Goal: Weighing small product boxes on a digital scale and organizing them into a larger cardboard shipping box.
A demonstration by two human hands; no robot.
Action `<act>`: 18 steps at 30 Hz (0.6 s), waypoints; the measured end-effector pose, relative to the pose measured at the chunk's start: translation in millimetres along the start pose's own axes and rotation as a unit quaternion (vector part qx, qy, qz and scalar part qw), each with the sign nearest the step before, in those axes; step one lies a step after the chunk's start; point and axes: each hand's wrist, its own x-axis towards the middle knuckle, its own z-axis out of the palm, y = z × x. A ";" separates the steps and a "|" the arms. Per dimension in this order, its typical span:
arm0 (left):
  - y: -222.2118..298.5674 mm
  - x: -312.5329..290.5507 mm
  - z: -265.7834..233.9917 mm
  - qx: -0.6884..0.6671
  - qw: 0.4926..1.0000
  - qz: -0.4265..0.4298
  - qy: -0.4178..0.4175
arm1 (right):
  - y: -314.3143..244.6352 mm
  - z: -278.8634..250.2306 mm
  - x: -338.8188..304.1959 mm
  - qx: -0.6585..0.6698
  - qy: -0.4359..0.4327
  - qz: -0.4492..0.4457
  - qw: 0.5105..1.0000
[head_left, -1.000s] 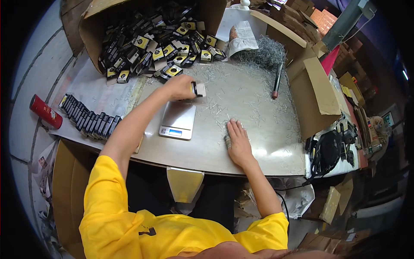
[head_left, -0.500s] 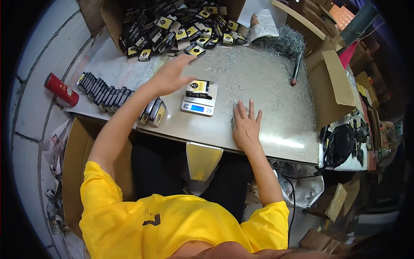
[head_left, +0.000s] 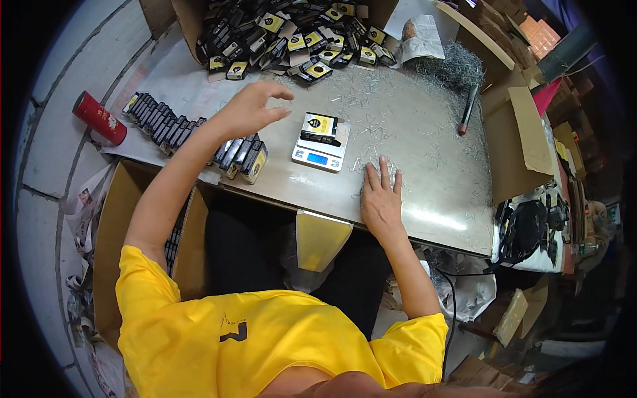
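My left hand [head_left: 251, 109] hovers above the table, left of a small white digital scale [head_left: 317, 160]. Its thumb and fingers are apart, with nothing between them. On the scale's plate rests a small yellow, white and black box [head_left: 320, 125], apparently with another black-sided one under it. My right hand [head_left: 381, 204] lies on the tabletop to the right of the scale, its fingers stretched out among thin clear or metallic slivers. Beneath my left forearm runs a row of similar small boxes [head_left: 252, 162] standing on edge, partly hidden by the arm.
Many loose small boxes [head_left: 270, 23] spill from a carton at the far side. A tangled heap of thin pieces [head_left: 451, 66] and a dark rod [head_left: 468, 109] sit at the far right, beside an open carton [head_left: 527, 139]. A red cylinder [head_left: 99, 119] lies at the left.
The head view has shifted slightly. My left hand has drawn a little left, away from the scale, still empty. My right hand stays flat on the table, and the scale's load looks unchanged.
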 end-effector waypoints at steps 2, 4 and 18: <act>-5.3 10.9 13.6 0.031 0.999 0.026 -0.014 | 0.0 -1.6 0.7 -0.017 -0.015 -0.003 1.000; -6.1 24.2 30.8 0.054 0.997 0.034 -0.032 | 1.7 0.3 -0.8 0.009 0.003 0.005 1.000; -9.2 64.9 90.5 0.163 0.977 0.010 -0.136 | -50.2 -23.4 -42.0 0.305 0.063 0.010 0.950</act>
